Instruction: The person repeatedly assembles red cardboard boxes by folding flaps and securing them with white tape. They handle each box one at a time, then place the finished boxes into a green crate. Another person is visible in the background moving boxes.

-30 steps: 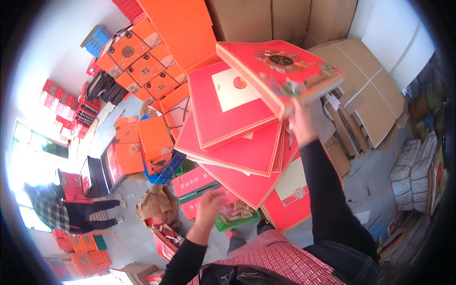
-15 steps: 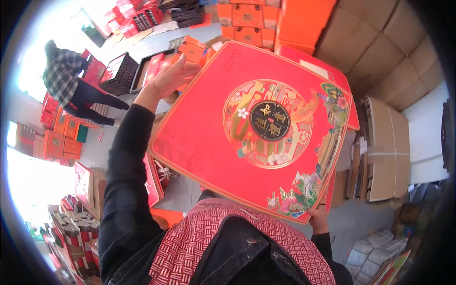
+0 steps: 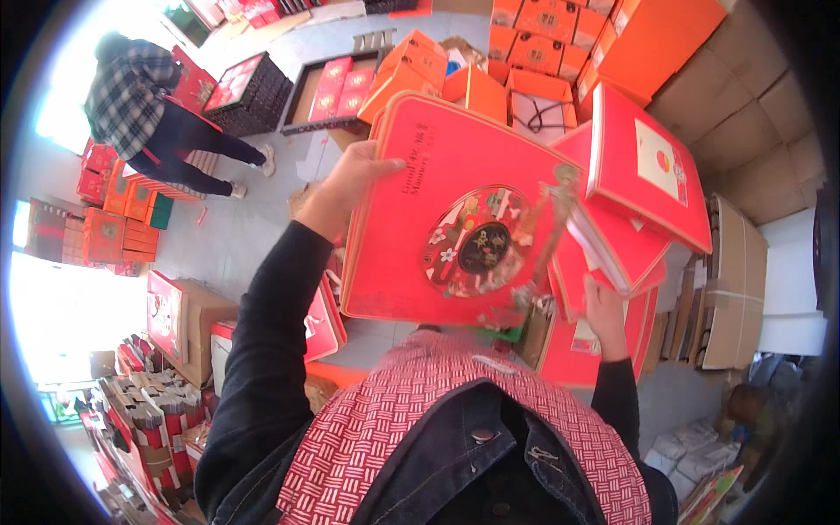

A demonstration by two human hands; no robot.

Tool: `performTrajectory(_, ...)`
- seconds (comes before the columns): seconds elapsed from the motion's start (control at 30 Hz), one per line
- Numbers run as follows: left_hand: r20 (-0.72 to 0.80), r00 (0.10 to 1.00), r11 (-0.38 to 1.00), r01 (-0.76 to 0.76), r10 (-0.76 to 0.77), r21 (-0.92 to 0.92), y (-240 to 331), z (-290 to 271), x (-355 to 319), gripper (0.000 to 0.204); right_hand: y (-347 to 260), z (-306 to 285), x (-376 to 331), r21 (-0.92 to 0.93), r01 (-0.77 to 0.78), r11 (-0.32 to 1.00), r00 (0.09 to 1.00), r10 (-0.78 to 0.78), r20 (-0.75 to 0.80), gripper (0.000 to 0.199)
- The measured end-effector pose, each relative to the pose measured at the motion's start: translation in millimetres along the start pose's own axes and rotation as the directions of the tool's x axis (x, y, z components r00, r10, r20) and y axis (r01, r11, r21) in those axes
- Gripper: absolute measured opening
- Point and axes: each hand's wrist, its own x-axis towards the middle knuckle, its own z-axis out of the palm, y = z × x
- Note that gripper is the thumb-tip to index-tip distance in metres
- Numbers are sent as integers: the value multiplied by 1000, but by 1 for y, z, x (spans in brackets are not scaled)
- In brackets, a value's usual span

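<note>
A square red gift-box lid (image 3: 394, 262) with a gold rim, a round floral medallion and a dark centre is tilted in front of me. My left hand (image 3: 354, 179) grips its upper left edge, the thumb lying on the printed face. The lid's right side is smeared by motion. To the right, several more red lids lie fanned and overlapping; one upper lid (image 3: 691, 206) carries a pale label. My right hand (image 3: 605, 315) is at the lower edge of another red lid (image 3: 567, 284) in that pile, fingers closed on the edge and partly blurred.
Orange boxes (image 3: 547, 35) are stacked behind the pile, with open orange boxes (image 3: 538, 87) in front. A black tray (image 3: 293, 118) holds small red boxes. Flattened cardboard (image 3: 735, 280) leans at the right. A person in a checked shirt (image 3: 131, 87) bends over at the far left.
The lid has moved left and tilted, with my left hand now gripping its edge. My right hand has left its lower corner and reached the fanned lids, which are now more exposed.
</note>
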Motion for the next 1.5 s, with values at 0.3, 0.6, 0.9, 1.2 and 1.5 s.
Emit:
performTrajectory(0.3, 24, 998, 984, 53, -49, -172, -38, -59, -59, 18, -255, 47, -79, 328, 728, 602, 347, -736, 582, 15)
performTrajectory(0.6, -180, 977, 988, 89, -112, -129, -107, -100, -59, 19, -286, 45, -62, 408, 743, 530, 355, -830, 431, 16)
performTrajectory(0.9, -222, 970, 976, 55, -103, -211, -111, -84, -65, 22, -276, 156, 8, 626, 305, 718, 857, -494, 150, 15)
performTrajectory(1.2, -154, 943, 952, 305, -296, 38, -139, -99, -87, 24, -279, 213, 26, 895, -147, 422, 921, -271, 279, 10)
performTrajectory(1.5, -87, 971, 973, 215, -222, -85, -122, -96, -73, 17, -290, 221, 29, 898, 81, 433, 973, -229, 22, 10)
